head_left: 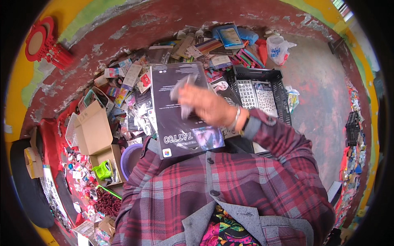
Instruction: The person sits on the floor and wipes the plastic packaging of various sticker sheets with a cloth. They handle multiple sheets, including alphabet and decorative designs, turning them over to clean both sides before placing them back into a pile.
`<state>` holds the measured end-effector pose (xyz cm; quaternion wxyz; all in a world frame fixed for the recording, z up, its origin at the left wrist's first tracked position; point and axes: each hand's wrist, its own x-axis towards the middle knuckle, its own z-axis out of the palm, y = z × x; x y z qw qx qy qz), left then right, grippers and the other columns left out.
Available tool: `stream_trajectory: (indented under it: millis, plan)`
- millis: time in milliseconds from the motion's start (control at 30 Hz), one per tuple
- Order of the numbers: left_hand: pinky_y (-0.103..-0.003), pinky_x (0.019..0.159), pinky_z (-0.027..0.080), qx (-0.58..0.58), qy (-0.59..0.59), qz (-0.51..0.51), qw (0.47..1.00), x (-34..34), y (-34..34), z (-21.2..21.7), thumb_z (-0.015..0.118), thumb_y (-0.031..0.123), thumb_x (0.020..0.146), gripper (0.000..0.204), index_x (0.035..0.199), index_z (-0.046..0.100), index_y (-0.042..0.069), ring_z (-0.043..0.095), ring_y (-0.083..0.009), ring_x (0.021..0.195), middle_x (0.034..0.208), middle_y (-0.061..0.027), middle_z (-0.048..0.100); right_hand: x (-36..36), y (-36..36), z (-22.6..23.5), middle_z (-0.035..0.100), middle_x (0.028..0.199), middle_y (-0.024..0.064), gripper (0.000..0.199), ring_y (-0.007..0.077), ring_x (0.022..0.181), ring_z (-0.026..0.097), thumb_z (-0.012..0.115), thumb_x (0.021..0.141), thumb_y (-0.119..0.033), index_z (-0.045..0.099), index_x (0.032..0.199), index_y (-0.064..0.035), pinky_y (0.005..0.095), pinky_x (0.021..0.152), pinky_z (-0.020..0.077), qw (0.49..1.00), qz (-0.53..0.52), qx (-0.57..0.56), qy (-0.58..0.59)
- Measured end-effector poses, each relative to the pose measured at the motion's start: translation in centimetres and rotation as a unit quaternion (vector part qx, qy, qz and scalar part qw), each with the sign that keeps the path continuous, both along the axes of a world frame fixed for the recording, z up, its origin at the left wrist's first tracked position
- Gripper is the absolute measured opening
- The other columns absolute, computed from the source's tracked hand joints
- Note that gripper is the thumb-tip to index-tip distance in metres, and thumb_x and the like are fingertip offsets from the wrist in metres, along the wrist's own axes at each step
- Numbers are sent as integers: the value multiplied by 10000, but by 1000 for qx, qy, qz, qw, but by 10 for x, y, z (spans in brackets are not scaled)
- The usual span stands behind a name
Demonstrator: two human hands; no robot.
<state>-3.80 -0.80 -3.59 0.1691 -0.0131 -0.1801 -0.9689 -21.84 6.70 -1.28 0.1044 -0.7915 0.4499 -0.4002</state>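
A large black flat tattoo pack [172, 110] is held up in front of my chest, its printed lettering upside down to me. Across its upper middle lies my right hand [207, 104], blurred by motion, with its fingers pressed on a crumpled greyish cloth [184, 88] against the pack's face. A bracelet and a dark band circle that wrist. My left sleeve [150, 149] reaches the pack's lower left edge; the left hand itself is hidden behind the pack.
Sheets and small packets pile up against the far wall. A black crate [283, 102] with lettered sticker sheets stands at the right, a white plastic bag [279, 49] beyond it. At the left are an open cardboard box [96, 127], a purple basin [133, 160] and white baskets [70, 129].
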Motion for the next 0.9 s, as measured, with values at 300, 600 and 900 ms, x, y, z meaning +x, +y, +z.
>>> stream_trajectory:
  millis: [300, 600, 900]
  plan:
    - [-416, 1058, 335, -7, -5, -8, 1000, -1, 5, 1, 403, 423, 952, 629, 1439, 213, 74, 341, -281, 1300, 1449, -151, 268, -9, 23, 14, 504, 1319, 105, 397, 258, 1262, 448, 598, 768, -53, 566, 1155, -136, 438, 1027, 332, 994, 17, -12, 104]
    - [-413, 1073, 314, -7, -8, -25, 1000, -5, 8, 2, 394, 407, 959, 622, 1446, 193, 76, 314, -278, 1318, 1465, -146, 238, -33, -5, 3, 470, 1347, 144, 495, 322, 1298, 392, 510, 789, 77, 527, 1256, -86, 375, 1071, 331, 991, -125, 17, -50]
    - [-409, 1089, 294, -8, -4, -31, 999, -6, 9, 1, 385, 391, 966, 616, 1453, 173, 79, 287, -275, 1337, 1480, -142, 209, 10, 74, -5, 475, 1349, 145, 456, 322, 1294, 405, 551, 755, 54, 560, 1191, -80, 432, 1016, 339, 998, -23, 50, 19]
